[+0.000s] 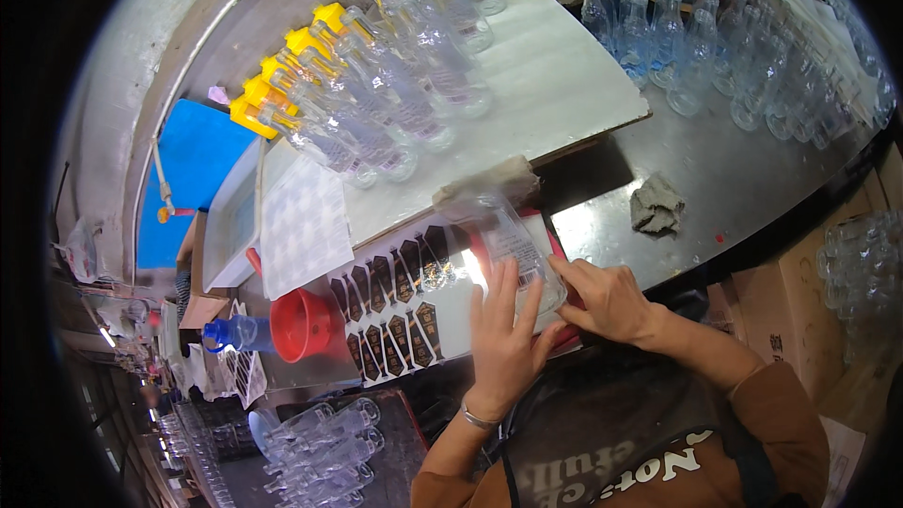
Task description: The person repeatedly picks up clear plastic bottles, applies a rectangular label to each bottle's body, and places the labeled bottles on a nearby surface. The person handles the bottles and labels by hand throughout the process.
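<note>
A clear glass bottle (513, 243) lies on its side in front of me, its far end by a pale rolled cloth (484, 185). My left hand (508, 329) rests on the bottle's near left side with its fingers stretched out and apart. At the bottle's near right end, the bent thumb and fingers of my right hand (602, 301) grip the glass. Left of the bottle, a white sheet (433, 315) carries two rows of dark tie-shaped labels (378, 284). Part of the sheet is hidden under my left hand and the bottle.
Several clear bottles (404, 94) stand on a white-covered board (564, 66), with yellow containers (282, 61) behind them. More bottles (696, 56) crowd the metal table at far right, near a crumpled grey rag (657, 207). A red bucket (303, 325) is at left, bottles (324, 452) below.
</note>
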Action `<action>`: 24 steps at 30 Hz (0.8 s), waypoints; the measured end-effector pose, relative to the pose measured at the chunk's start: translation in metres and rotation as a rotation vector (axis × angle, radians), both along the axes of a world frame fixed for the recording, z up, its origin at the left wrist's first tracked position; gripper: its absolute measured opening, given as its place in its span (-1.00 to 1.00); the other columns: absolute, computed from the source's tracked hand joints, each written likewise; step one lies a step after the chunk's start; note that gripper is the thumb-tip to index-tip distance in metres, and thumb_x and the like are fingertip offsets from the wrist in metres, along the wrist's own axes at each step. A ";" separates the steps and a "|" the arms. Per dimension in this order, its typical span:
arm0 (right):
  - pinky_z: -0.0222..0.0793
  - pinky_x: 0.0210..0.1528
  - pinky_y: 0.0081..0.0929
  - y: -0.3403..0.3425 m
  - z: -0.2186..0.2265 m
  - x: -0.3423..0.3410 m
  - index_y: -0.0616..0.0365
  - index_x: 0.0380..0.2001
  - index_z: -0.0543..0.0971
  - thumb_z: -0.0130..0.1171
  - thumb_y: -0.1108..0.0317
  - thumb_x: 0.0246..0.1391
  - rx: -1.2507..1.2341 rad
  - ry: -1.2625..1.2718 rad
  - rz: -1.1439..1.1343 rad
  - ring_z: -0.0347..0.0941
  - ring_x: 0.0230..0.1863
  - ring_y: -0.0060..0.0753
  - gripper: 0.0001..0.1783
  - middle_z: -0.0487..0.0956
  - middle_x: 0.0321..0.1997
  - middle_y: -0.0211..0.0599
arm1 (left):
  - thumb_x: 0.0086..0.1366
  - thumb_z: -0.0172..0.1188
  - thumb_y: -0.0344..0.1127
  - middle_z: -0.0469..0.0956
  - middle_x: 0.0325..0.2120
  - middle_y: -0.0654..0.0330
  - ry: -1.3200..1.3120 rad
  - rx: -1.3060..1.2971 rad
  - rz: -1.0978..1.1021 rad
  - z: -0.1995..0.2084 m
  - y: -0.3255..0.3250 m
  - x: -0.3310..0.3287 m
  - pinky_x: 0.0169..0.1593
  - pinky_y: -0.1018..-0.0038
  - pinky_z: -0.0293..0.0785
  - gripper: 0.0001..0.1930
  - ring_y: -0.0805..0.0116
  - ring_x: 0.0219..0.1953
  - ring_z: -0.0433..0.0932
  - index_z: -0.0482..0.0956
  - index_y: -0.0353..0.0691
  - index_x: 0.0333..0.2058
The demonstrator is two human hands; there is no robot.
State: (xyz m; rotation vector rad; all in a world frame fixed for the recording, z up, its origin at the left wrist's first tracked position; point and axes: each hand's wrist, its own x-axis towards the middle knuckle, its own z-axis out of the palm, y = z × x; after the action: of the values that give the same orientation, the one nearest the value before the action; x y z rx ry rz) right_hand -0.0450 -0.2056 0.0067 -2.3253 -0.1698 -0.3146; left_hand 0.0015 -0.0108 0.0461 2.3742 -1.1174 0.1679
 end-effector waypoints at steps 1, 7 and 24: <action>0.51 -0.38 -0.26 -0.003 -0.004 0.001 0.25 0.16 0.44 0.40 0.35 -0.11 0.043 0.012 0.014 0.59 -0.39 -0.09 -0.30 0.59 -0.30 -0.14 | 0.16 0.41 -0.24 0.24 0.35 -0.15 0.012 0.012 -0.032 -0.002 0.001 -0.001 0.39 -0.07 0.06 -0.37 -0.15 0.41 0.18 0.48 -0.14 0.21; 0.54 -0.27 -0.22 -0.006 -0.012 0.005 0.22 0.16 0.43 0.40 0.35 -0.10 0.135 0.071 0.047 0.59 -0.29 -0.01 -0.30 0.60 -0.22 -0.08 | 0.27 0.29 -0.32 0.15 0.39 -0.20 0.055 -0.190 0.074 -0.008 -0.009 0.043 0.43 0.03 -0.01 -0.51 -0.16 0.44 0.11 0.52 -0.17 0.19; 0.43 -0.40 -0.56 -0.019 -0.002 0.052 0.34 0.14 0.48 0.31 0.20 0.18 0.600 0.265 0.150 0.49 -0.49 -0.62 -0.43 0.62 -0.01 -0.12 | 0.38 0.20 -0.35 0.14 0.41 -0.01 0.342 -0.472 0.104 -0.030 -0.012 0.045 0.42 0.21 0.11 -0.52 0.07 0.41 0.20 0.46 -0.19 0.26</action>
State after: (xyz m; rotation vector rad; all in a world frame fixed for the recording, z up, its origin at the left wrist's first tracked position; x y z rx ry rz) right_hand 0.0072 -0.2251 0.0050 -1.7255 -0.0996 0.0243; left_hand 0.0464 -0.0228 0.0158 1.9441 -0.7013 0.0489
